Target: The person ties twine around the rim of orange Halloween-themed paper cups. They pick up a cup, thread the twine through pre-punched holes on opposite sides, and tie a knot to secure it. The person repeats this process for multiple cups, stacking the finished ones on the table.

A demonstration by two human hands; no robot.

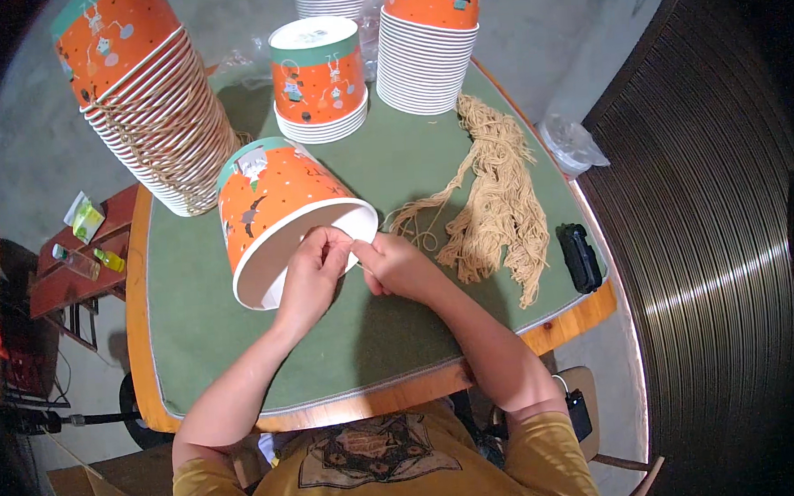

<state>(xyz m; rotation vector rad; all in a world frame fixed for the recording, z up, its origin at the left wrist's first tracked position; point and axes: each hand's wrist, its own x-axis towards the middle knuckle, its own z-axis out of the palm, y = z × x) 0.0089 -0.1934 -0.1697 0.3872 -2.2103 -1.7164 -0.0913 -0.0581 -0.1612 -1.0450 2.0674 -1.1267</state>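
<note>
An orange paper bucket (277, 184) with a white rim and a green band lies tilted on its side, its mouth facing me. My left hand (307, 275) is at the front of that mouth, thumb and fingers pinched together by the rim. Right beside it, my right hand (396, 264) is closed too, its fingertips meeting the left ones at the rim's right side. Whatever is between the fingers is too small to make out. A bundle of beige cotton string (500, 207) lies to the right, and loose strands from it reach close behind my right hand.
A tall bucket stack (153, 126) wound with string stands left. A short upturned stack (319, 95) and a taller one (427, 58) are at the back. A black device (579, 258) lies near the right edge of the green-covered table (332, 377). Bottles (79, 262) rest on a low red bench.
</note>
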